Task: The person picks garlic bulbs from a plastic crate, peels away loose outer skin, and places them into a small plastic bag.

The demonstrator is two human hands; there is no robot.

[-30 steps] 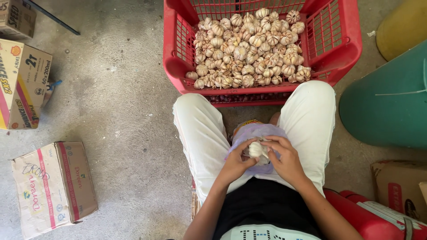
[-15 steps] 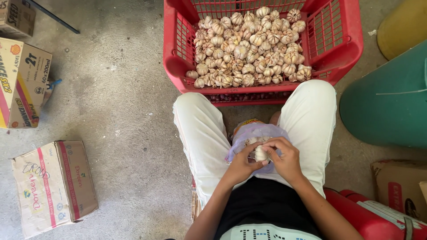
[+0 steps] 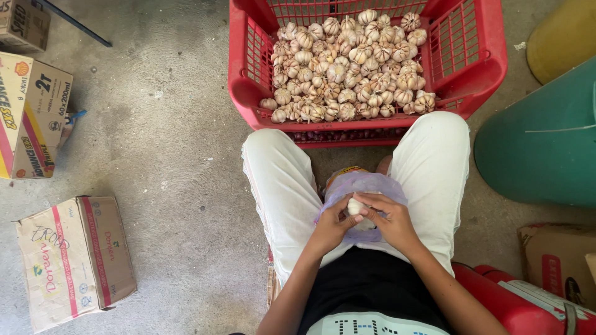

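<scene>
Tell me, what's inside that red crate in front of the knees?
The red crate holds a heap of whole garlic bulbs, filling its near part. What lies beneath the top layer is covered.

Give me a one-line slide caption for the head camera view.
Both hands, left and right, hold a garlic bulb over a plastic bag beside a red crate of garlic.

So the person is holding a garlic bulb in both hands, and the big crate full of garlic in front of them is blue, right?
Not quite. The crate is red, not blue, as the head view shows. The rest holds: the left hand and right hand both hold one garlic bulb over the lap, and the crate in front is full of garlic.
</scene>
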